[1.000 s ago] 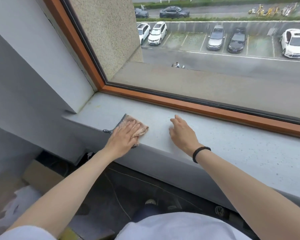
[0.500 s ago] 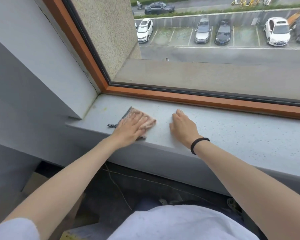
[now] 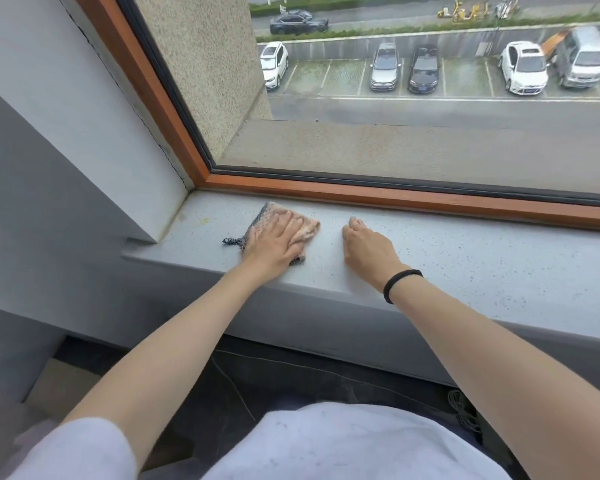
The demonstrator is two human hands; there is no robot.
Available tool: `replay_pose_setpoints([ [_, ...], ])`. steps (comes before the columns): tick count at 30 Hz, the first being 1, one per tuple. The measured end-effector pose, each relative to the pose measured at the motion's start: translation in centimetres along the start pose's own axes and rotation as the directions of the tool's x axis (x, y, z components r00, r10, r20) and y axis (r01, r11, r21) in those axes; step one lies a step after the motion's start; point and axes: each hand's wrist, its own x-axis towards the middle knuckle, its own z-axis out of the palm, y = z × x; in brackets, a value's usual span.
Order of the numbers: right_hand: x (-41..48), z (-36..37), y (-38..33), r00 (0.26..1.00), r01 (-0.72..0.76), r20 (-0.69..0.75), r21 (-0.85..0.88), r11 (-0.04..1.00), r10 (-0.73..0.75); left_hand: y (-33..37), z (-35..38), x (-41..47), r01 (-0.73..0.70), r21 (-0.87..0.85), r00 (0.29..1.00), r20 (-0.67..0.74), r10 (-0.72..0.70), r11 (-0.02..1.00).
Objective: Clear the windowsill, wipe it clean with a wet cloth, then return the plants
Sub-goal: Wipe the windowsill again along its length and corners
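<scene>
Left hand (image 3: pixel 274 242) pressing cloth (image 3: pixel 307 228) flat, fingers straight, together; cloth sliding from windowsill (image 3: pixel 465 265) front edge toward window frame (image 3: pixel 395 197) since 1 second ago. Right hand (image 3: pixel 368 247) bracing alongside, fingers loosely bent, holding nothing. Wiping underway; plants not yet returned.

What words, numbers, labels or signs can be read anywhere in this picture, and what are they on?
Nothing here can be read.
Number plates on the parked cars outside: too small and blurred to read.
Cloth, windowsill, wristband and shirt: no print shows on them.
</scene>
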Motion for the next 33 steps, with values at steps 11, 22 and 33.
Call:
replay_pose_setpoints([
  [11, 0.3, 0.7, 0.5, 0.995, 0.031, 0.099, -0.012, 0.999, -0.03, -0.6, 0.3, -2.1, -0.067, 0.109, 0.998, 0.011, 0.066, 0.992],
  [22, -0.3, -0.1, 0.5, 0.984, 0.128, 0.134, -0.046, 0.991, -0.121, -1.9, 0.1, -1.0, -0.209, 0.09, 0.978, 0.027, 0.207, 0.974],
  [33, 0.1, 0.1, 0.5, 0.979, 0.141, 0.147, 0.014, 0.99, -0.142, 3.9, -1.0, 3.1, -0.194, -0.06, 0.98, 0.029, 0.195, 0.979],
])
